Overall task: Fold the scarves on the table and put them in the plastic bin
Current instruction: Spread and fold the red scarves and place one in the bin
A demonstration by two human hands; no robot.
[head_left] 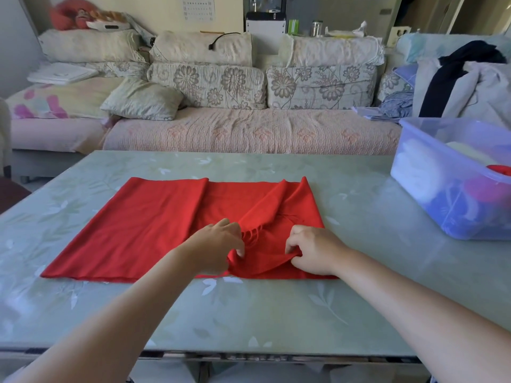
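- Across the middle of the table [276, 322]: a red scarf [149, 228], long side running left to right.
- Left part of the scarf flat and smooth. Right part doubled over, with a diagonal fold and a loose ridge running toward the far edge.
- Fringe [250, 236] bunched on top of the scarf, between the two hands.
- Left hand [218, 250] on the scarf close to its near edge, fingers curled, gripping the cloth at the fringed end.
- Right hand [312, 252] just to the right, thumb and fingers pinching a raised fold of the scarf.
- Hands near each other, not touching, with only the fringe and a hump of cloth between them.
- At the table's far right, well apart from the scarf: a translucent bin [409, 150], partly cut off by the frame edge.
- Inside the bin: cloth in white, yellow, red and blue, blurred through the wall.
- Beyond the table: a sofa [249, 131] with floral cushions [207, 84].
- At the sofa's right end: heaped clothes [470, 84].
- On its backrest, far left: a red plush toy [72, 12].
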